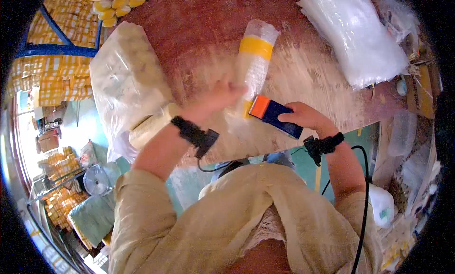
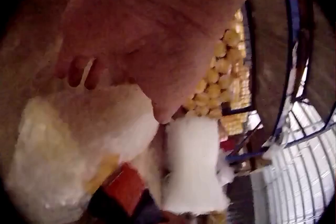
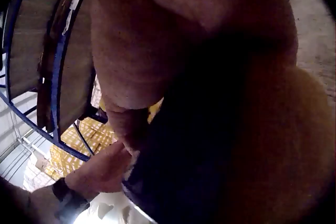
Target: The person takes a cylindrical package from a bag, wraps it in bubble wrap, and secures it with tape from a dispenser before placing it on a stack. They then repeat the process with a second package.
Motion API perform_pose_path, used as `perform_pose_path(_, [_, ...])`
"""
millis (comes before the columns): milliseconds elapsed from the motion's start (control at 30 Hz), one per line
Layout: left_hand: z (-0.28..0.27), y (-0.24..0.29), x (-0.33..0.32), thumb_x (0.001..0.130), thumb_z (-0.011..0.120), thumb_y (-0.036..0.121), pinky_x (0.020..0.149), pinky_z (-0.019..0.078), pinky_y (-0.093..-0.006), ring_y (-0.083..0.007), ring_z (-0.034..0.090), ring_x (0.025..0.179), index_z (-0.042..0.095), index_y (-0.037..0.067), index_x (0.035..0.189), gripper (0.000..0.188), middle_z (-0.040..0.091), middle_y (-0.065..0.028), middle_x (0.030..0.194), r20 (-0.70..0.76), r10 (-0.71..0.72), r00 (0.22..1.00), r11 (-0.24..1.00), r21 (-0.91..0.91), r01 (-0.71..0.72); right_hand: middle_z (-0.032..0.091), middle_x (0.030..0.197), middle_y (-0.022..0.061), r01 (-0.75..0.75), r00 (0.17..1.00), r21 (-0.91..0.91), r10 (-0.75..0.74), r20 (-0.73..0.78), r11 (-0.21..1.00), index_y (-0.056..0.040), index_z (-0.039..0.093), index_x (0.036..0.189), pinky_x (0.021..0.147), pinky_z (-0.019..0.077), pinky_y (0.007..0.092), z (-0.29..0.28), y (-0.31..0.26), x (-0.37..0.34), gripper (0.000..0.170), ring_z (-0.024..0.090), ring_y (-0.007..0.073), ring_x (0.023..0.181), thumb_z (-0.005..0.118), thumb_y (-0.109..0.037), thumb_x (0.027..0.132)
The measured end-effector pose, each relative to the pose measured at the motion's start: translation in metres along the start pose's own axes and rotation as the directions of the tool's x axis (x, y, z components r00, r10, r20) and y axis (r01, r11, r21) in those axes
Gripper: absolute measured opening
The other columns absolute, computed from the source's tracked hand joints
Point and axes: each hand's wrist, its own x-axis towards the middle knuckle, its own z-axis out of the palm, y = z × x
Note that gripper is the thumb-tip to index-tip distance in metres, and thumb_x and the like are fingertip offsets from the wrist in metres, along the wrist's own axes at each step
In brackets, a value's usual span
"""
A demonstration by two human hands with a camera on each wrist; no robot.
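Observation:
A clear bubble-wrap packet [image 1: 256,67] with yellow bands lies lengthwise on the worn wooden table. My left hand [image 1: 219,99] is low over the table at its left edge, fingertips right at the wrap; the left wrist view shows the hand [image 2: 139,40] above the whitish wrap [image 2: 126,124] with thumb pointing down. My right hand [image 1: 308,117] grips a dark blue, box-shaped tool with an orange end [image 1: 277,116], thumb across its top. The tool's orange end meets the packet's near end, beside a yellow band. In the right wrist view, its dark body [image 3: 184,145] fills the middle.
A large clear bag of pale items [image 1: 128,70] stands on the table's left side. Stacked clear plastic sleeves [image 1: 358,37] lie at the back right. Yellow-ended rolls [image 1: 118,3] are piled at the far left. A black cable [image 1: 365,193] hangs by my right arm.

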Motion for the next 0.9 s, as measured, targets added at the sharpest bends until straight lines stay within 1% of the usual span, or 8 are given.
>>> perform_pose_path(67, [0.038,0.001,0.001,0.074,0.065,0.036,0.09,0.039,-0.0408,-0.0338,0.049,0.108,0.016,0.001,0.135,0.086,0.045,-0.0233,0.12,-0.229,0.127,0.965,0.939,0.342,-0.043,0.064,0.078,0.0114,0.034,0.999,0.009,-0.034,0.018,0.999,0.0003,0.062,0.091,0.065,0.0475,0.0328,-0.005,0.001,0.002,0.048,0.06,0.0205,0.07,0.059,-0.044,0.074])
perform_pose_path(167, [0.064,-0.006,0.009,0.075,0.064,0.03,0.09,0.0388,-0.0412,-0.0341,0.05,0.106,0.016,0.002,0.135,0.082,0.047,-0.023,0.115,-0.341,0.086,0.936,0.962,0.271,0.01,0.064,0.08,0.0108,0.0,0.999,0.03,-0.001,0.045,1.0,-0.0001,0.062,0.093,0.066,0.047,0.031,-0.016,0.016,-0.008,0.046,0.059,0.0193,0.071,0.059,-0.042,0.073])
perform_pose_path(267, [0.112,0.008,0.005,0.075,0.065,0.027,0.092,0.0377,-0.0409,-0.0342,0.047,0.109,0.016,0.002,0.135,0.082,0.046,-0.0233,0.117,-0.358,0.068,0.931,0.994,-0.053,-0.093,0.064,0.08,0.0107,0.005,0.995,-0.052,0.0,0.097,0.999,0.0002,0.062,0.093,0.066,0.0468,0.0305,-0.04,0.033,-0.037,0.045,0.059,0.0186,0.071,0.06,-0.041,0.074])
perform_pose_path(400, [0.158,0.02,0.004,0.075,0.066,0.024,0.1,0.0301,-0.0389,-0.0343,0.035,0.121,0.015,0.003,0.136,0.082,0.032,-0.0228,0.133,-0.306,0.049,0.951,0.979,-0.176,-0.107,0.064,0.08,0.0115,-0.022,0.998,-0.189,0.032,0.05,0.982,0.0007,0.061,0.093,0.068,0.0468,0.0314,-0.065,0.042,-0.078,0.044,0.059,0.019,0.071,0.06,-0.039,0.074])
perform_pose_path(467, [0.164,-0.002,0.024,0.076,0.064,0.019,0.1,0.0299,-0.04,-0.0346,0.035,0.12,0.016,0.005,0.136,0.079,0.031,-0.0225,0.132,-0.359,0.227,0.905,0.94,-0.161,-0.299,0.065,0.082,0.0123,-0.061,0.998,-0.272,0.066,0.009,0.96,0.0006,0.061,0.095,0.069,0.0469,0.0328,-0.076,0.045,-0.083,0.044,0.06,0.0207,0.074,0.061,-0.039,0.074])
perform_pose_path(567, [0.155,0.015,0.016,0.076,0.063,0.018,0.099,0.0291,-0.0432,-0.0368,0.036,0.118,0.021,0.005,0.135,0.074,0.039,-0.0251,0.123,-0.382,0.294,0.876,0.956,0.12,-0.269,0.062,0.082,0.0153,-0.108,0.994,-0.338,0.109,-0.016,0.935,0.0043,0.058,0.094,0.068,0.045,0.0318,-0.096,0.034,-0.084,0.044,0.059,0.0217,0.075,0.061,-0.034,0.072])
perform_pose_path(767, [0.129,0.06,0.034,0.076,0.057,0.008,0.102,0.0252,-0.0421,-0.037,0.033,0.119,0.056,0.012,0.112,0.037,0.041,-0.0179,0.126,-0.077,0.801,0.594,0.524,0.572,-0.632,0.064,0.081,0.0109,-0.082,0.994,-0.199,0.095,0.06,0.977,-0.0003,0.062,0.094,0.066,0.0469,0.0324,-0.102,0.059,-0.067,0.046,0.06,0.0215,0.072,0.064,-0.039,0.07])
perform_pose_path(900, [0.114,0.058,0.065,0.077,0.056,0.01,0.103,0.0245,-0.0422,-0.0335,0.032,0.122,0.064,0.015,0.099,0.023,0.041,-0.0129,0.128,0.086,0.75,0.656,0.455,0.652,-0.607,0.063,0.08,0.0108,0.028,0.99,-0.165,-0.004,0.139,0.986,0.0008,0.061,0.093,0.065,0.0456,0.0316,-0.085,0.05,-0.049,0.044,0.058,0.0185,0.072,0.063,-0.037,0.07])
